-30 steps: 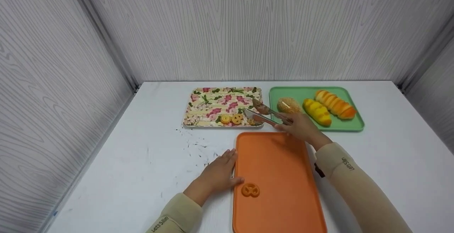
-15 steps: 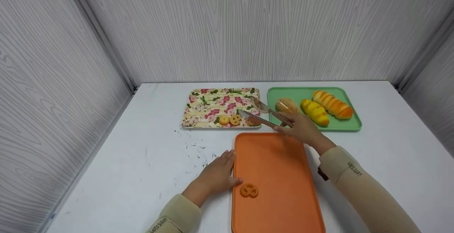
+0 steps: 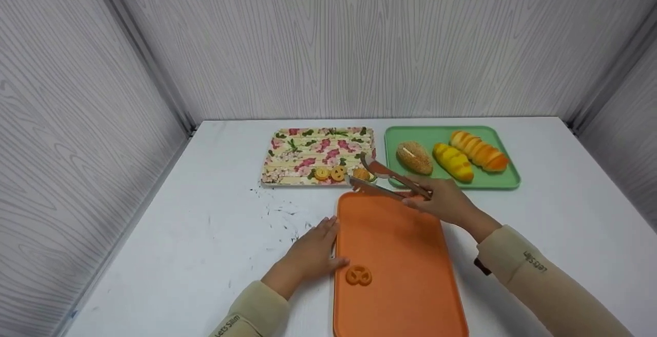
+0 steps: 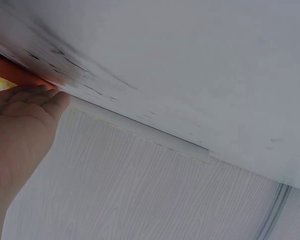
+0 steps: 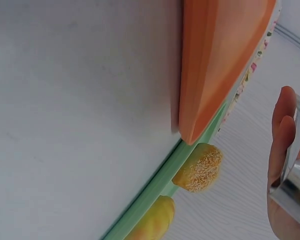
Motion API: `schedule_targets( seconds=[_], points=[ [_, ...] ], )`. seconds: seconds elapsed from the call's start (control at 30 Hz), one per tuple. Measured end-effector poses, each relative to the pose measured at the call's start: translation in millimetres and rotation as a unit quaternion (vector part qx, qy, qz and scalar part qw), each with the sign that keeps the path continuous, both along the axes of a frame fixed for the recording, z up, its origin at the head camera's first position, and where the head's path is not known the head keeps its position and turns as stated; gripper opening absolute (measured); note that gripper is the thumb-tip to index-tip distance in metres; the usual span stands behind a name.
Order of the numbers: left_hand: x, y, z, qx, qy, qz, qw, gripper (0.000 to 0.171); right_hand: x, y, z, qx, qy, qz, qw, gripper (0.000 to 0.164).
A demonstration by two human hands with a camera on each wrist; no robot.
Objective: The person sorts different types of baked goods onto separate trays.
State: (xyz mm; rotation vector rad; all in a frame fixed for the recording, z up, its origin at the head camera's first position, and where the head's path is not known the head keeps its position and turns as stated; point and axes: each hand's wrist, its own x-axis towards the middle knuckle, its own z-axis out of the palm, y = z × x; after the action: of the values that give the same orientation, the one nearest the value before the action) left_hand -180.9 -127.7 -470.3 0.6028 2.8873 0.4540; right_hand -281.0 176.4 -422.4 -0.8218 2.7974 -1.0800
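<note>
My right hand (image 3: 444, 201) grips metal tongs (image 3: 379, 169), their arms spread apart. The tips hover by the near right corner of a floral tray (image 3: 287, 160), where a small round brown cookie (image 3: 361, 174) shows between the arms. Two more cookies lie beside it, one a button-like cookie (image 3: 322, 174), the other a face-like cookie (image 3: 338, 173). My left hand (image 3: 313, 252), fingers extended, rests against the left edge of an orange tray (image 3: 400, 255). On that tray, near my left thumb, lies a pretzel-shaped cookie (image 3: 359, 275). The right wrist view shows part of the tongs (image 5: 296, 185).
Behind my right hand a green tray (image 3: 444, 133) holds a seeded bun (image 3: 414, 157), a yellow bread roll (image 3: 452, 162) and a striped loaf (image 3: 480, 151). Dark marks spot the white table (image 3: 205, 255) left of the orange tray. Wood-grain panels (image 3: 359, 44) enclose the table.
My right hand and the tongs have drawn back toward me and slightly right, uncovering the round brown cookie and seeded bun. The left hand stays at the orange tray's edge.
</note>
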Motion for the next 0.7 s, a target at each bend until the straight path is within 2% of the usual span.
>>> schedule_targets(
  seconds=[0.23,0.4,0.57,0.7],
  points=[
    [0.8,-1.2,-2.4,-0.002,-0.004,-0.002,1.0000,0.087,15.3,5.0,-3.4,-0.003,0.000,0.032,0.999,0.061],
    [1.9,-1.0,-0.8,0.000,-0.005,0.001,1.0000,0.086,25.7,8.6,-6.1,-0.005,0.002,0.061,0.998,0.055],
    [1.7,-0.3,1.0,0.003,-0.003,0.002,1.0000,0.086,38.1,12.4,-7.2,0.009,-0.018,0.070,0.997,0.051],
    [0.1,0.2,1.6,-0.002,-0.004,0.001,1.0000,0.087,46.5,15.4,-7.4,0.014,-0.033,0.082,0.996,0.056]
  ],
)
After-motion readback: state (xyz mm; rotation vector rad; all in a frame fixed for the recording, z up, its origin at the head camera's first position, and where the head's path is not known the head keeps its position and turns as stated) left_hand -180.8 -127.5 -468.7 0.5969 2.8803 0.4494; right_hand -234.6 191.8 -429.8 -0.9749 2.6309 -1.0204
